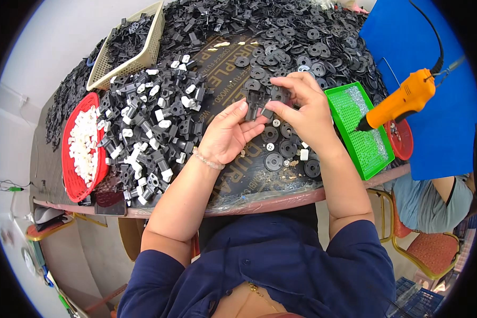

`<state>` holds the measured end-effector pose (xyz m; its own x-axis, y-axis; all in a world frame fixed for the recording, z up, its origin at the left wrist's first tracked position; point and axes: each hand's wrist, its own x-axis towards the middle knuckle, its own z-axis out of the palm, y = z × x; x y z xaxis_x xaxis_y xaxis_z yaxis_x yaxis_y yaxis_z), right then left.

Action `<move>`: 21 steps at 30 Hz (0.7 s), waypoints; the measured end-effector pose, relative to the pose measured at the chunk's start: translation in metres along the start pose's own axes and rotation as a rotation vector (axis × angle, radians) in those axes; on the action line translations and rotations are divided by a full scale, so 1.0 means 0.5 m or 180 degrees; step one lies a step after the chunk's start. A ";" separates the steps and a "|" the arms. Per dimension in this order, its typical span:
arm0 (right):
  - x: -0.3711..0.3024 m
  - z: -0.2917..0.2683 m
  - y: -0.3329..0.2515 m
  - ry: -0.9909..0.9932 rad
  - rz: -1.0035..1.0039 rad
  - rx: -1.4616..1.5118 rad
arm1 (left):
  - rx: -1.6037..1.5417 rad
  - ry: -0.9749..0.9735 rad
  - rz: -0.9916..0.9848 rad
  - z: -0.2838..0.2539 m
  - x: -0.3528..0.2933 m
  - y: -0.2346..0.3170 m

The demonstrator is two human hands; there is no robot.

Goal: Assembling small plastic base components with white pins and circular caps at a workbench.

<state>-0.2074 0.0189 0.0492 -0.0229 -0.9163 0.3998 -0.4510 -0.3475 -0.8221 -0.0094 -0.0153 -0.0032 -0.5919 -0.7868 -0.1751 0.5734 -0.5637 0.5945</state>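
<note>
My left hand [227, 132] is palm up, thumb and fingers closed round a black plastic part [255, 102] over the table. Close against it, my right hand [308, 108] pinches another dark plastic piece [279, 95] between thumb and fingers. The two pieces meet or overlap; whether they are joined I cannot tell. Below the hands lie several black round discs [274, 161], small white button-like pieces [270, 146] and a white block [303, 154]. Left of my left hand spreads a heap of black parts with white ends [156, 124].
A red basket of white pieces [97, 153] and a beige crate [156, 40] stand left. Black parts and discs [315, 50] heap up behind. At right, an orange electric screwdriver [403, 98] hangs over a green tray [361, 167], beside a red bowl [406, 148] and blue panel [440, 143]. Another person [429, 206] sits right.
</note>
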 end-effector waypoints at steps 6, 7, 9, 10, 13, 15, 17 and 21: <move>-0.003 0.019 0.013 0.0114 -0.0770 -0.0112 | -0.0252 -0.0380 -0.0213 0.002 -0.008 -0.014; -0.003 0.019 0.016 0.0039 -0.0823 -0.0190 | -0.0317 -0.0429 -0.0252 -0.002 -0.009 -0.019; 0.000 0.018 0.017 -0.0052 -0.1037 -0.0345 | -0.0406 -0.0470 -0.0248 -0.008 -0.008 -0.021; 0.000 0.019 0.015 -0.0057 -0.1036 -0.0341 | -0.0497 -0.0517 -0.0243 -0.009 -0.008 -0.022; -0.002 0.023 0.010 -0.0051 -0.1077 -0.0341 | -0.0565 -0.0606 -0.0260 -0.001 -0.012 -0.023; -0.002 0.023 0.009 0.0044 -0.1164 -0.0570 | -0.0384 -0.0558 -0.0086 0.019 -0.021 -0.022; 0.003 0.018 0.017 -0.0042 -0.0874 -0.0250 | -0.0209 -0.0512 0.0084 0.038 -0.024 -0.023; 0.012 -0.009 0.032 -0.0481 -0.0140 0.0427 | 0.1856 -0.0051 0.0976 0.043 -0.023 -0.039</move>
<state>-0.2188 0.0089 0.0401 0.1329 -0.9156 0.3796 -0.3255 -0.4021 -0.8558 -0.0258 0.0101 0.0041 -0.4613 -0.8837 0.0790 0.3191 -0.0822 0.9442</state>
